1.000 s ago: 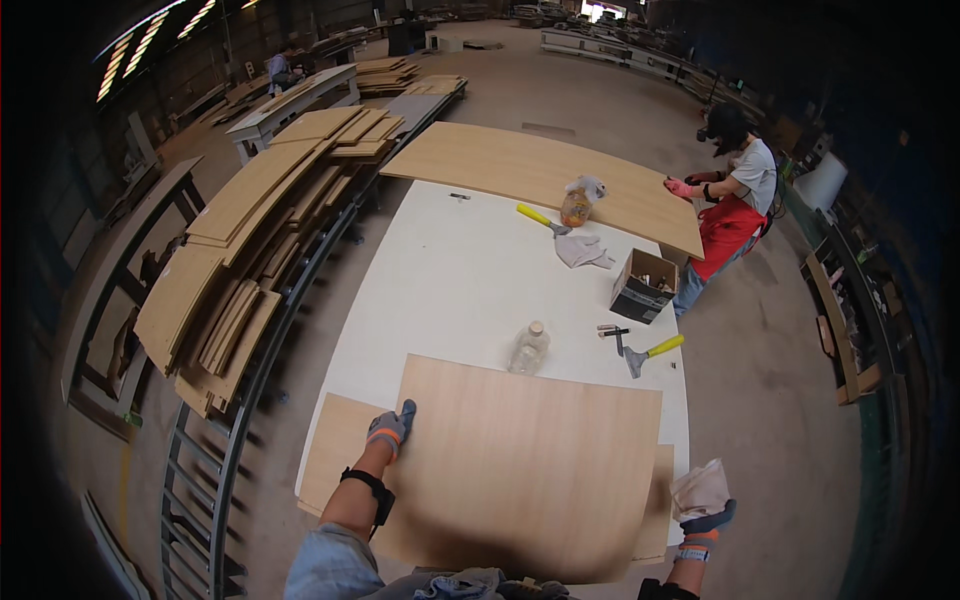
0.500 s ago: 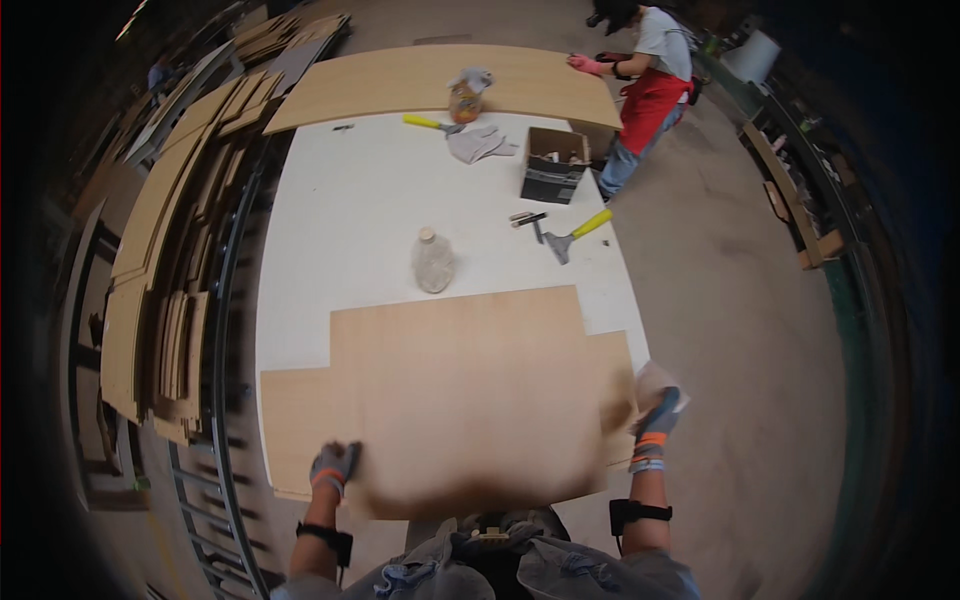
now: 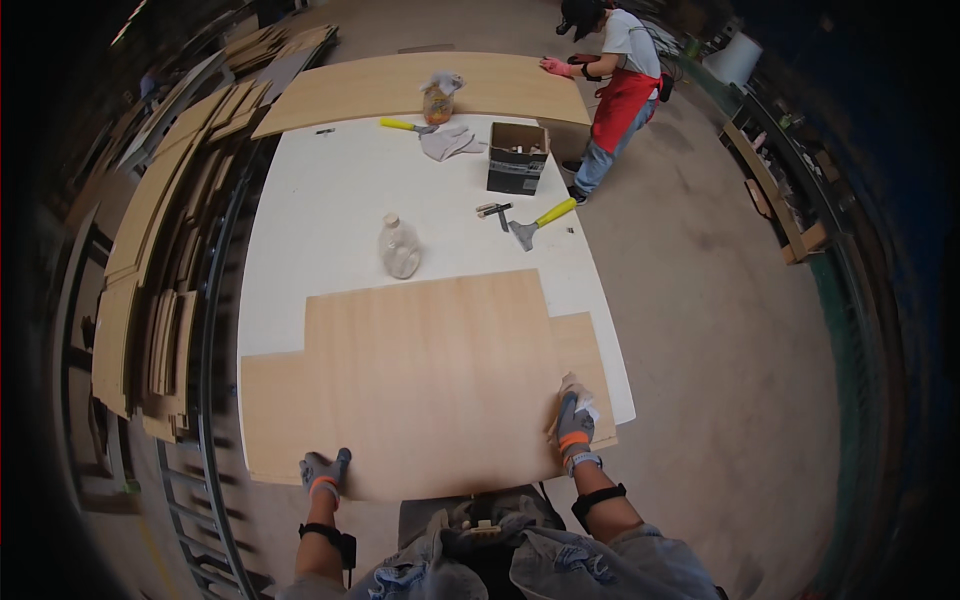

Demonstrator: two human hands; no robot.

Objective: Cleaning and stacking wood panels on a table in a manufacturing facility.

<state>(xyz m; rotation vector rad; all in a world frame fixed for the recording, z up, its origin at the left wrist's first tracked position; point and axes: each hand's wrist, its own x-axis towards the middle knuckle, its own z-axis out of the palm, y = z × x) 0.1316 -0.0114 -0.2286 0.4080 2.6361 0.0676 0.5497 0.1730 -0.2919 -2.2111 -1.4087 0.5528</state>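
Observation:
A pale wooden panel (image 3: 430, 380) lies on a wider wooden board (image 3: 272, 400) at the near end of the white table. My left hand (image 3: 326, 470), in a grey and orange glove, rests at the near left edge beside the panel, its thumb apart from the fingers. Toward the panel's right side, my gloved right hand (image 3: 574, 420) is closed on a crumpled, light-coloured cloth (image 3: 582, 396) and presses it on the wood. Part of the cloth is hidden under the fingers.
On the white table (image 3: 320, 220) stand a clear bottle (image 3: 400, 248) and a dark box (image 3: 515, 178). Near them lie a yellow-handled scraper (image 3: 540, 222), another scraper (image 3: 400, 125) and a rag (image 3: 450, 144). A person in a red apron (image 3: 625, 110) works at the far board (image 3: 360, 88). Stacked boards (image 3: 150, 230) stand left.
My right hand has moved left with the cloth, from beyond the board's right edge onto the wood. My left hand stays at the near left edge. The whole view has shifted slightly.

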